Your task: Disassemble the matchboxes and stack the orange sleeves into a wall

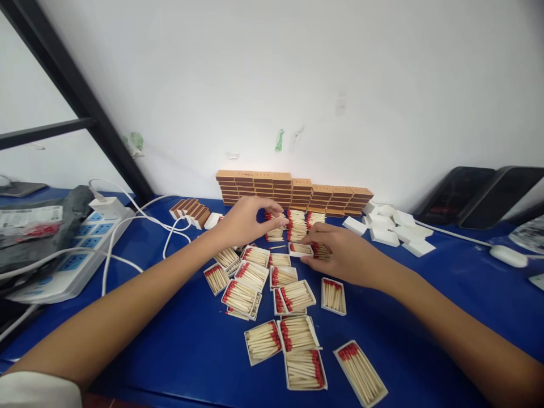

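Observation:
My right hand (pixel 340 249) grips a small white matchbox tray (pixel 300 250) with matches in it, thumb at its near edge and fingers at the far side. My left hand (pixel 255 218) hovers over the left of the loose match piles, thumb and curled fingers a little apart, with nothing visible between them. Red-headed matches (pixel 297 225) lie in several piles between the hands. Nearer to me, several filled trays overlap in groups, such as one tray (pixel 251 275) at left and another (pixel 304 369) in front. Two filled trays, a small one (pixel 334 296) and a larger one (pixel 361 374), lie apart at right.
Stacked brown matchboxes (pixel 255 184) line the white wall. More boxes (pixel 191 212) lean at left, near white cables and a power strip (pixel 80 249). White empty-looking trays (pixel 389 226) are heaped at right, before dark phone-like slabs (pixel 459 195). Everything rests on a blue table (pixel 178 340).

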`<state>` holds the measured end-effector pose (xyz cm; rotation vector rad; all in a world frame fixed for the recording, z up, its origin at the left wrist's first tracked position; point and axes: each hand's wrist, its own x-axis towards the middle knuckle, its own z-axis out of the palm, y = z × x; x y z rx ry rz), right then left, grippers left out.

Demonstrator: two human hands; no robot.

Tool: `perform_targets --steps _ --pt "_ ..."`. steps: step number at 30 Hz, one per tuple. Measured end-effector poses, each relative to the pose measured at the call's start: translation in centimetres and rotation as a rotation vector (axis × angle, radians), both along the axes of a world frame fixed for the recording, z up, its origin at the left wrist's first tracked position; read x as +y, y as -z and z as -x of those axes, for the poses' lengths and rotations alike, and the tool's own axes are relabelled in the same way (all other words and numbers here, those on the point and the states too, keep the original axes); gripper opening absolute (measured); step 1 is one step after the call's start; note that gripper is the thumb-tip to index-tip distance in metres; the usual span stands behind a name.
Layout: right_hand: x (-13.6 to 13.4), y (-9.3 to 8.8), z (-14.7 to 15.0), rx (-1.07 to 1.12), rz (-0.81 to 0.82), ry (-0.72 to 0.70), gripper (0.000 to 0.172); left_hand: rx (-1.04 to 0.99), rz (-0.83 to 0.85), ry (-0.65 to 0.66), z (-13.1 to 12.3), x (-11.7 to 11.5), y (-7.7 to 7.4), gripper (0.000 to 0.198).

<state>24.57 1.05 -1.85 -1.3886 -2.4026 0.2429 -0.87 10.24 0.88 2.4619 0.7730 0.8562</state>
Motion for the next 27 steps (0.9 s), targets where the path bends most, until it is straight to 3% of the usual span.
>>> perform_targets --steps 17,27 --pt "0.7 -0.6 0.3 0.034 -0.029 -0.014 0.02 -0.014 -0.027 -0.001 0.2 0.7 0.6 0.017" --pt "1.3 0.3 0.1 0.05 -0.079 0.077 0.016 0.126 -0.088 0.224 0.1 0.5 0.2 0.024"
